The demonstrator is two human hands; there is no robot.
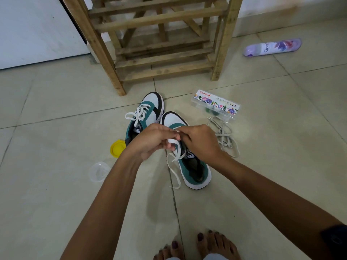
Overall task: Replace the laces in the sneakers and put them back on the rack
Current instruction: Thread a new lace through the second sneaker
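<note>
Both hands, left hand [150,140] and right hand [199,141], pinch the white lace [175,152] over the near sneaker [195,169]; far sneaker [148,113] looks laced and tied; rack [161,44] holds no shoes yet.

1. Both forearms extend forward and converge at the centre of the view.
2. Left hand [150,141]: fingers curled, pinching a white lace [175,149].
3. Right hand [201,140]: back facing up, fingers curled toward the left hand; they appear to grip the same lace, though the contact is hidden.
4. The fingertips of the two hands meet.
</note>
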